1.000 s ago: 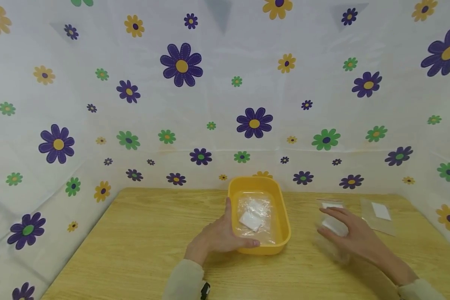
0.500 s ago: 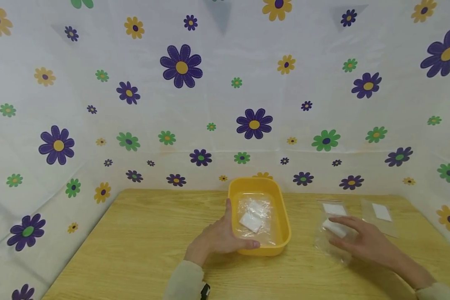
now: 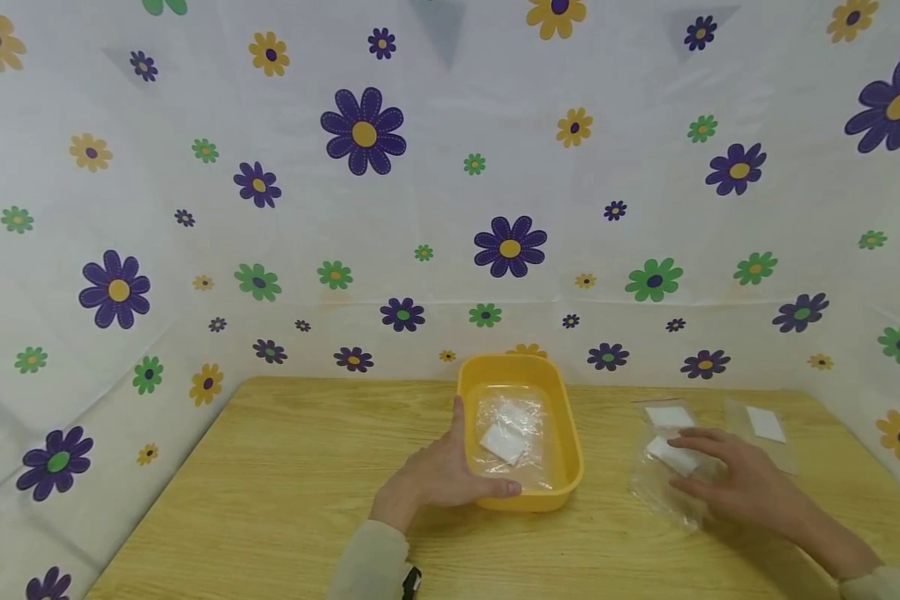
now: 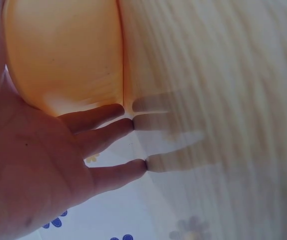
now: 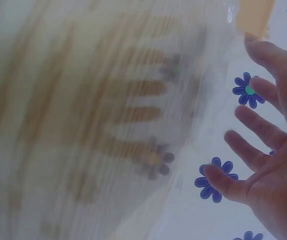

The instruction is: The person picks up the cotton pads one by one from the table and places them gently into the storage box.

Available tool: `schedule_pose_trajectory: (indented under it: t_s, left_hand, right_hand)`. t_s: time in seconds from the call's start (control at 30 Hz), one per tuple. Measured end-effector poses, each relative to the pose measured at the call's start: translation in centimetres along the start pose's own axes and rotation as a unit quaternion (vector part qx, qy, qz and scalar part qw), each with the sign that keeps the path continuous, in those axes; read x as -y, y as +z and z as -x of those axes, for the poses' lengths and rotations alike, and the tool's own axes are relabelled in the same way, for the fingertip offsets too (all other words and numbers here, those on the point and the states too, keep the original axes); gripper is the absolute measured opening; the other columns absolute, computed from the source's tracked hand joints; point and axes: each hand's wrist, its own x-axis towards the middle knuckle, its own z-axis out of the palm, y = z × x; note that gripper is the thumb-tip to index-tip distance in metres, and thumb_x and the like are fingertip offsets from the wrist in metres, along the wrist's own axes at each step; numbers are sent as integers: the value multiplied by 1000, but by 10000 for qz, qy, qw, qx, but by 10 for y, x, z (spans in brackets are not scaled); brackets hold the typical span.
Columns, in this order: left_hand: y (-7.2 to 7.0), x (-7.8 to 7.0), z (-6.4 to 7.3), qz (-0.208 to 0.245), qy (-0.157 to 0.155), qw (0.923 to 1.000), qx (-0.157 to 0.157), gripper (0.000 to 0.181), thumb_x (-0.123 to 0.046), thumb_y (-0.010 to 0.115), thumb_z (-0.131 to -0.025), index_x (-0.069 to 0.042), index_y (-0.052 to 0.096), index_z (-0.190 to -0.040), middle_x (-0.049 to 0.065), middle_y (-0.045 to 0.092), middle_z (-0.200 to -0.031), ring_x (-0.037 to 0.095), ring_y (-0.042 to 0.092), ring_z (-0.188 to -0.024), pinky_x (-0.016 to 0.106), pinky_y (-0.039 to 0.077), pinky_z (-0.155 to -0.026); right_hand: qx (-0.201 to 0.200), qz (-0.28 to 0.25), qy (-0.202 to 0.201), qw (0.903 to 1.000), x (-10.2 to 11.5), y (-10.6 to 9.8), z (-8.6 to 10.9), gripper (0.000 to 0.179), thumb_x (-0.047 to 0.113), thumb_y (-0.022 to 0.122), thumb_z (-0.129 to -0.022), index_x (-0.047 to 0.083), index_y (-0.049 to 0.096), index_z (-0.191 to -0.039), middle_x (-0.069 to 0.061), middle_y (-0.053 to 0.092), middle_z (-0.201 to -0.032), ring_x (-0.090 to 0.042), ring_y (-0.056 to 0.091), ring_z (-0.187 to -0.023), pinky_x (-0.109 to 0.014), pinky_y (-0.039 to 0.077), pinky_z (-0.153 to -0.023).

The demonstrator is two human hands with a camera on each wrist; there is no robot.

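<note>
My left hand (image 3: 437, 473) rests against the near left corner of a yellow plastic tray (image 3: 573, 450), its thumb lying over the near rim. In the left wrist view, straight fingers reach down to the table beside the tray's wall (image 4: 66, 52). Inside the tray lies a clear plastic bag with a white piece (image 3: 504, 442). At the right, my right hand (image 3: 753, 483) is above clear bags, one with a white rectangular piece (image 3: 672, 455) under the fingertips. The right wrist view shows that hand (image 5: 278, 145) with spread fingers and nothing between them.
Just beyond lies another white piece (image 3: 667, 417) in a clear bag. Farther right is a separate flat bag with a white rectangle (image 3: 767, 423). The wood-grain table (image 3: 285, 492) meets a flower-printed white sheet (image 3: 300, 233) at its back and sides.
My right hand has moved right and slightly toward me, away from the clear bag, which now lies flat and shows more. The left hand and tray have stayed put.
</note>
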Motion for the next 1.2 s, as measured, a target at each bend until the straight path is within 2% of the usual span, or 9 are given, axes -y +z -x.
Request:
schedule_pose_trajectory:
  t_s: [0.1,0.2,0.33,0.43,0.67,0.83,0.93,1.1,1.2]
  left_hand:
    - [0,0,0,-8,-21,10000,10,147,-78,78,-68,-24,-20,-163,18,29,-168,44,44,-146,63,40,-116]
    - [0,0,0,-9,-43,10000,11,147,-78,78,-68,-24,-20,-163,19,30,-167,44,45,-145,63,41,-115]
    - [0,0,0,-17,-82,10000,12,146,-79,78,-68,-25,-20,-163,18,31,-167,43,45,-145,63,41,-115]
    - [0,0,0,-58,-123,9999,9,146,-80,77,-67,-26,-20,-163,18,31,-167,43,46,-144,63,42,-114]
    - [0,0,0,-70,-139,9999,13,146,-81,77,-67,-27,-20,-163,17,30,-168,44,45,-145,64,41,-114]
    - [-1,0,0,-50,-101,9999,23,145,-80,77,-68,-26,-20,-163,16,28,-169,43,43,-146,64,40,-116]
    - [-1,0,0,-32,-95,9999,26,146,-79,77,-68,-27,-20,-163,16,27,-169,43,43,-147,64,40,-116]
    - [-1,0,0,-35,-145,9999,31,146,-80,77,-68,-27,-20,-162,16,27,-169,44,42,-147,64,39,-116]
    - [0,0,0,-46,-181,9998,40,145,-80,77,-68,-29,-21,-162,16,28,-169,44,42,-147,65,39,-116]
  right_hand:
    - [209,-33,215,9995,0,-4,2,32,29,90,-77,18,78,-105,-1,76,-105,-19,70,-91,-35,60,-73]
    - [505,-30,268,9984,-1,-5,3,28,33,88,-80,20,78,-103,5,76,-100,-11,66,-84,-27,57,-69]
    - [583,149,131,9981,-2,-4,3,40,35,89,-78,15,78,-110,-7,76,-111,-28,71,-96,-45,61,-78]
    - [678,110,81,9976,-2,-3,1,48,36,88,-79,11,75,-118,-17,74,-120,-42,69,-109,-59,57,-88]
    - [998,-159,100,9948,-6,-2,-2,51,35,87,-81,8,73,-122,-22,70,-126,-50,64,-114,-67,53,-92]
    - [956,-142,68,9953,-12,-1,-5,37,31,88,-79,14,78,-110,-14,72,-118,-30,70,-97,-44,62,-80]
    - [885,-177,78,9959,-16,1,-7,24,25,88,-80,18,79,-101,-6,73,-110,-13,68,-86,-28,58,-70]
    - [584,-529,-150,9968,-20,4,-7,16,13,86,-80,20,79,-92,4,70,-96,7,58,-80,-21,53,-63]
    - [320,-741,-486,9956,-22,7,-5,19,6,86,-77,20,79,-88,6,68,-88,11,53,-77,-19,51,-59]
